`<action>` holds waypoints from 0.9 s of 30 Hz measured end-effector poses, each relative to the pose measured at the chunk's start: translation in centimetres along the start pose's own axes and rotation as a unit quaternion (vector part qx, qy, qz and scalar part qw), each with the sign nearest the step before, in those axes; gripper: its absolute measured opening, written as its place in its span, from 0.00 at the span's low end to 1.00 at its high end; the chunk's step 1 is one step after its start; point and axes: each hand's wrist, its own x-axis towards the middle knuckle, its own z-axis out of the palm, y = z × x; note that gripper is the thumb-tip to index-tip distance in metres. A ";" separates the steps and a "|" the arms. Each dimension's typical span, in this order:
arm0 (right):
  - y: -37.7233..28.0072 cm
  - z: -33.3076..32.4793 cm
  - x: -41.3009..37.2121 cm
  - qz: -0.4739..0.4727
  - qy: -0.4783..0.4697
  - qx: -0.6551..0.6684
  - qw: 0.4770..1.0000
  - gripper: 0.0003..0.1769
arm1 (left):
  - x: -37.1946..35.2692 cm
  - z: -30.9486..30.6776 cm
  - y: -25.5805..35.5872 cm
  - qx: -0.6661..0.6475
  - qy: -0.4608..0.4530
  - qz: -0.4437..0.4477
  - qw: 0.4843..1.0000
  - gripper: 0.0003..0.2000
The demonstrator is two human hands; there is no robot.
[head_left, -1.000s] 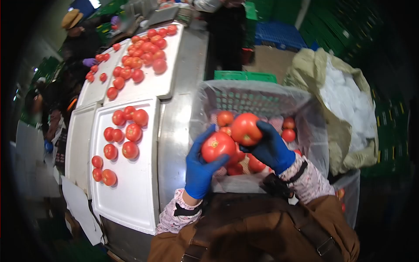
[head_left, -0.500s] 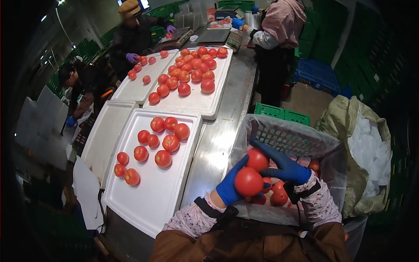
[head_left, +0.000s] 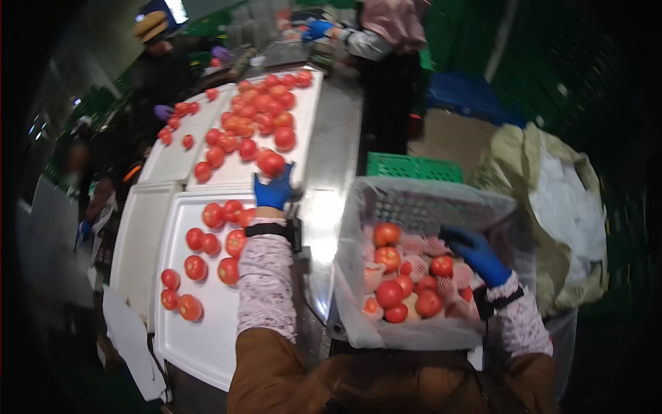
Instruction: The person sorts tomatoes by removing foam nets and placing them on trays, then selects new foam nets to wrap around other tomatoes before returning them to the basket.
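My left hand (head_left: 274,192), in a blue glove, reaches to the near edge of the far white tray (head_left: 303,131). Its fingers are around a tomato (head_left: 270,163), beside many other tomatoes on that tray. In a blue glove too, my right hand (head_left: 477,257) hovers over the right side of a plastic-lined crate (head_left: 414,337), fingers stretched out and nothing in them. Below it lie several red tomatoes (head_left: 429,302), some among pink foam nets (head_left: 463,276). The nearer white tray (head_left: 207,345) bears several tomatoes, partly covered by my left sleeve.
A green crate (head_left: 414,168) stands behind the lined crate. To the right is a sack (head_left: 579,207) of white material. Two more trays lie at left, one bare (head_left: 141,248). Co-workers (head_left: 162,69) stand across the metal table (head_left: 331,152) and at its far end.
Both hands were together over the crate with two large tomatoes. My left hand has moved up and left to the far tray; my right hand has let go and opened. The view has shifted.
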 end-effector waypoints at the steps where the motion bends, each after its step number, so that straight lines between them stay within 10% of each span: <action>1: 1.4 -0.8 0.1 -0.017 0.033 0.004 0.999 0.21 | -1.1 2.5 1.6 0.393 -0.040 0.032 0.918 0.28; 3: 2.3 -2.6 0.5 0.002 0.077 0.009 0.997 0.20 | -4.7 8.4 3.4 -0.120 -0.059 -0.086 0.987 0.26; 4: 4.7 -3.7 1.3 -0.019 0.097 -0.074 0.992 0.21 | -6.5 11.6 4.4 -0.331 -0.032 -0.143 0.932 0.24; 7: 6.6 -3.2 2.7 0.062 0.021 -0.333 0.941 0.28 | -12.3 16.9 3.8 -0.206 -0.166 -0.184 0.947 0.21; 9: 11.6 -2.3 3.8 -0.008 -0.031 -0.423 0.906 0.25 | -16.5 20.2 3.1 -0.129 -0.046 -0.159 0.978 0.20; 11: 15.3 -1.0 4.0 0.180 -0.092 -0.520 0.830 0.22 | -19.6 22.0 2.8 -0.128 0.015 -0.199 0.972 0.21; 17: 18.5 2.6 0.8 0.210 0.077 -0.516 0.827 0.22 | -24.5 22.7 1.0 -0.071 0.074 -0.182 0.978 0.20; 23: 18.4 0.2 2.3 0.267 0.041 -0.207 0.940 0.40 | -25.5 25.9 -0.6 -0.003 0.061 -0.197 0.979 0.20; 24: 16.2 0.4 1.8 0.296 0.023 0.034 0.954 0.38 | -25.5 26.4 -0.9 0.022 0.052 -0.196 0.979 0.20; 27: 6.4 0.4 -0.3 0.316 -0.029 0.401 0.859 0.32 | -25.1 28.2 -1.9 0.112 0.022 -0.203 0.973 0.19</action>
